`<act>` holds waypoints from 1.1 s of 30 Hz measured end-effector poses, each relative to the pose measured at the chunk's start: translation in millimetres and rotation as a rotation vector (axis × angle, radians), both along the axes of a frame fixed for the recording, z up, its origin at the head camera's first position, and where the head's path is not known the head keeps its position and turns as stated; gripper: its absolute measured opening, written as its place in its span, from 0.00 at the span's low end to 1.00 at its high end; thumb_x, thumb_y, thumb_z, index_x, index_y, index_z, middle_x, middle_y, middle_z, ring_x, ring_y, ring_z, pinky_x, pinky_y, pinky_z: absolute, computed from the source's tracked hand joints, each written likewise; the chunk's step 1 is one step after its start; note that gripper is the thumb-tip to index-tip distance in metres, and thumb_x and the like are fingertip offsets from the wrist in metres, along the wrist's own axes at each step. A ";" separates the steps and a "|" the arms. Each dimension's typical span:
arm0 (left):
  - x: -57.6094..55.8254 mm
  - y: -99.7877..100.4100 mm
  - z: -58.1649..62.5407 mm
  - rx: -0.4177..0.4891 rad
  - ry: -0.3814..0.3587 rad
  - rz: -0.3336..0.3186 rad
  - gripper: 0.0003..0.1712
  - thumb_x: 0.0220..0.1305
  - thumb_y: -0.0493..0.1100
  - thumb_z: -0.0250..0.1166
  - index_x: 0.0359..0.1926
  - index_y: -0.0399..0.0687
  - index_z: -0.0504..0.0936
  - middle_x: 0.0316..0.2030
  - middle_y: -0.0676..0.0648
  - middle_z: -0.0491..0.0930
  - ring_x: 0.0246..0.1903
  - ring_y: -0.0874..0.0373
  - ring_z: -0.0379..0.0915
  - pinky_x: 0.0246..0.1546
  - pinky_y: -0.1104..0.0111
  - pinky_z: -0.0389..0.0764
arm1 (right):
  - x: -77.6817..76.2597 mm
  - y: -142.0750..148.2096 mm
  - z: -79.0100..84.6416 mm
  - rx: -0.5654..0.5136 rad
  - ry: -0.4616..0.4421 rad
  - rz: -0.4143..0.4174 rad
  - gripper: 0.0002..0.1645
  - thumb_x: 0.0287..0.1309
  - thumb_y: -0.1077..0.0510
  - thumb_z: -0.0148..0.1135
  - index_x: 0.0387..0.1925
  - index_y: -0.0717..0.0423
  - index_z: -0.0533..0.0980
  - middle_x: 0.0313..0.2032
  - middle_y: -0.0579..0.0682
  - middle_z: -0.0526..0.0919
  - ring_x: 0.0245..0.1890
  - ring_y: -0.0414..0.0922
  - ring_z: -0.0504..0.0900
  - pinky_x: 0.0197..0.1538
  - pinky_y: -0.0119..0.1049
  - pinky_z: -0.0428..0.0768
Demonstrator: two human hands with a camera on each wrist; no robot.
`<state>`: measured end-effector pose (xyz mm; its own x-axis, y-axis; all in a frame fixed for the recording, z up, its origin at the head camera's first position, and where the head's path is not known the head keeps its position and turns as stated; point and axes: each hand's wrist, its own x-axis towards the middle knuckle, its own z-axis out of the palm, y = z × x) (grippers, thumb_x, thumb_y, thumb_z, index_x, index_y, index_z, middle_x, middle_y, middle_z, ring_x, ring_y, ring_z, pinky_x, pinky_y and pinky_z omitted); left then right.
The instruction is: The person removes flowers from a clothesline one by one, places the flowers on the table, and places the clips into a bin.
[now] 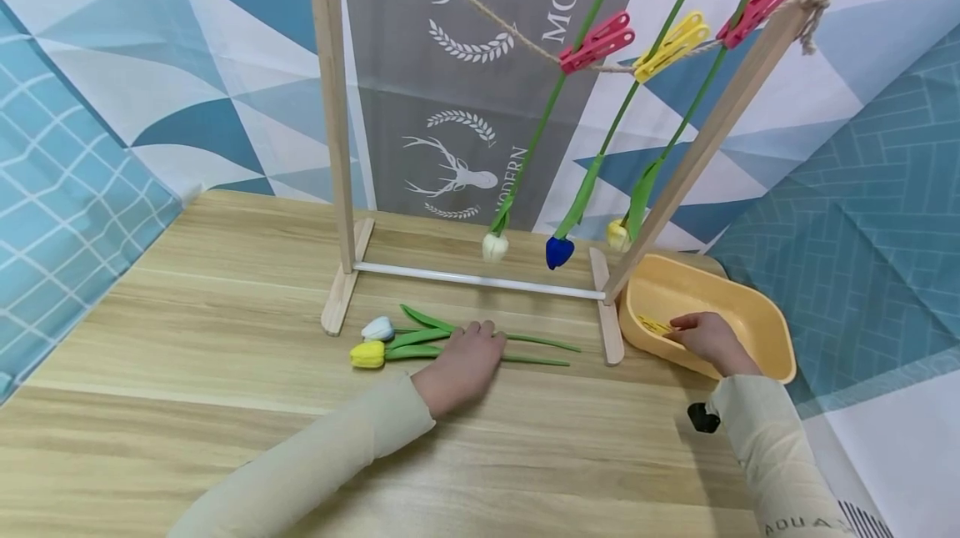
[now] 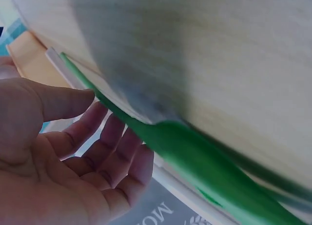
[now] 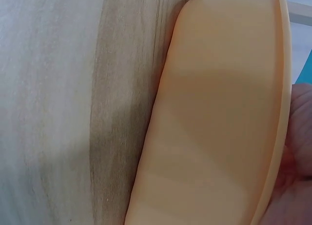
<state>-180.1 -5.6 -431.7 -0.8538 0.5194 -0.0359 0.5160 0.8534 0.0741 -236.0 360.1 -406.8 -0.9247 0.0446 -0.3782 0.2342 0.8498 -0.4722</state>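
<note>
A white tulip (image 1: 377,329) and a yellow tulip (image 1: 368,354) lie on the table, stems to the right. My left hand (image 1: 468,359) is over their stems. In the left wrist view, its thumb and curled fingers close on one green stem (image 2: 117,109). My right hand (image 1: 708,336) reaches into the orange bin (image 1: 776,329), fingertips at a yellow clothespin (image 1: 655,325) it appears to pinch. The bin wall (image 3: 219,108) hides those fingertips in the right wrist view. Above, a white tulip (image 1: 495,247), a blue tulip (image 1: 559,252) and a pale yellow tulip (image 1: 618,234) hang upside down.
A wooden frame (image 1: 333,104) with a white bottom rod (image 1: 480,279) stands behind the lying tulips. From its rope (image 1: 480,6), two red clothespins and a yellow clothespin (image 1: 672,46) grip the hanging stems. A small black object (image 1: 703,418) is beside the right sleeve.
</note>
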 end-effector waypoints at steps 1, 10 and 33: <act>-0.4 -1.6 1.9 0.011 0.001 0.000 0.15 0.58 0.31 0.58 0.47 0.44 0.76 0.36 0.46 0.72 0.35 0.54 0.68 0.33 0.64 0.71 | 1.0 0.3 1.0 -0.004 0.011 -0.002 0.30 0.61 0.52 0.57 0.57 0.72 0.68 0.56 0.71 0.71 0.48 0.57 0.75 0.44 0.44 0.77; -6.8 -18.2 23.4 0.136 0.041 -0.005 0.04 0.66 0.38 0.52 0.36 0.44 0.73 0.30 0.47 0.70 0.29 0.56 0.64 0.27 0.66 0.66 | 6.4 -7.1 16.5 -0.046 0.109 -0.089 0.33 0.62 0.45 0.55 0.57 0.67 0.69 0.54 0.68 0.73 0.47 0.56 0.76 0.44 0.43 0.78; -24.4 -50.4 81.0 0.936 0.084 0.173 0.13 0.67 0.39 0.53 0.48 0.36 0.74 0.44 0.42 0.74 0.44 0.51 0.70 0.43 0.59 0.75 | 24.1 -77.0 88.8 -0.255 0.440 -0.127 0.30 0.61 0.37 0.52 0.54 0.54 0.75 0.48 0.54 0.78 0.37 0.34 0.77 0.38 0.24 0.76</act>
<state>-204.5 -56.1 -350.7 -0.9023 0.1730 0.3949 0.4231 0.5316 0.7338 -212.0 283.1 -317.9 -0.9918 0.1238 0.0314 0.0607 0.6727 -0.7374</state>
